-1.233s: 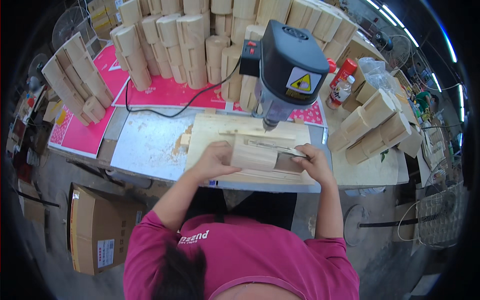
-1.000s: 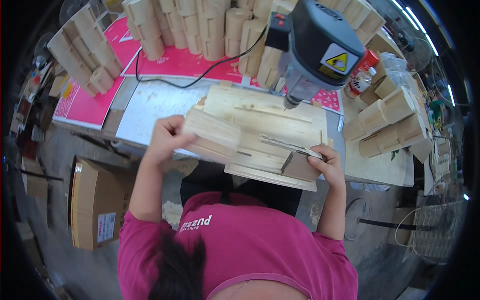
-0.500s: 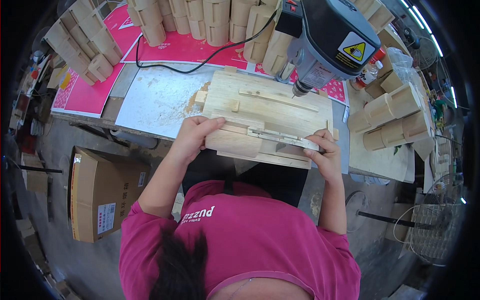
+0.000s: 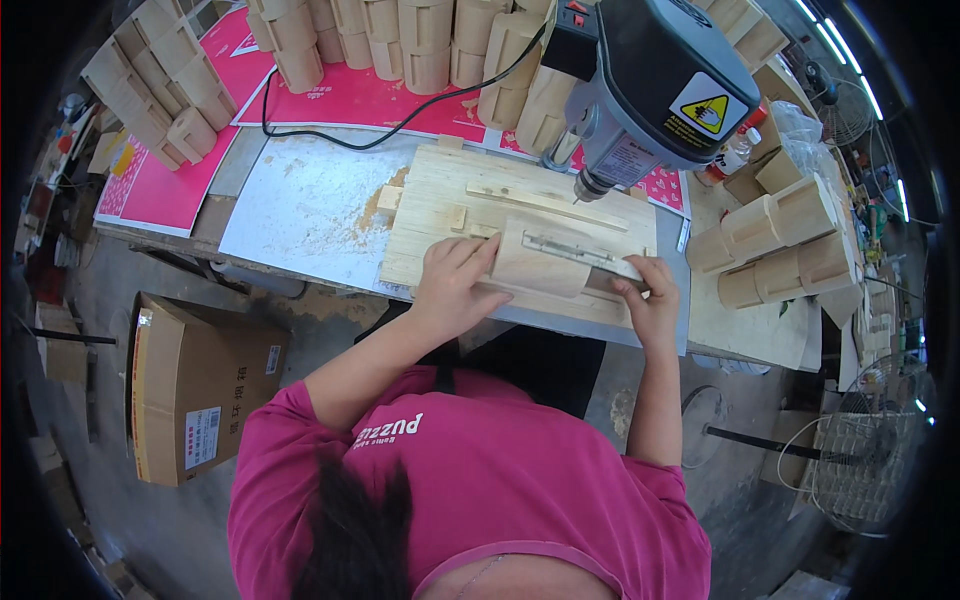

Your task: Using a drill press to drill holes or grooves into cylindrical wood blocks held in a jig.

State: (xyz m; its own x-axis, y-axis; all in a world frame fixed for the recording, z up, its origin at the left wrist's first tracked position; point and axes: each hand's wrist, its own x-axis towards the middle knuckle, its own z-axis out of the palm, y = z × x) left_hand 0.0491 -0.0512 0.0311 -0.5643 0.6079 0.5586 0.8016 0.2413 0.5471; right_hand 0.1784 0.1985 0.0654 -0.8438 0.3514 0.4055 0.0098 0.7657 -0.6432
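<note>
A pale rounded wooden block point(image 4: 535, 268) lies over the wooden board point(image 4: 420, 225) at the bench's front edge. My left hand point(image 4: 455, 288) grips its left end, with fingers on top and thumb along the near side. A narrow, light slotted strip point(image 4: 580, 250) rests along the block's upper face. My right hand point(image 4: 650, 298) pinches the strip's right end between thumb and fingers. Thin wooden rails point(image 4: 545, 207) and small blocks are set on the board beyond. Above its far right part hangs the chuck of a drill press point(image 4: 592, 184); its bit is apart from the block.
The drill press head point(image 4: 670, 90) overhangs the bench, its black cable point(image 4: 400, 128) looping left. Stacked wooden cylinders point(image 4: 425, 50) line the back, and more point(image 4: 780, 240) lie at right. Sawdust dusts a white sheet point(image 4: 300, 200). A cardboard box point(image 4: 200, 390) stands on the floor at left.
My left hand and the wooden block have moved right and away from me, the block now under the slotted strip. The strip, held by my right hand, has shifted slightly farther from me.
</note>
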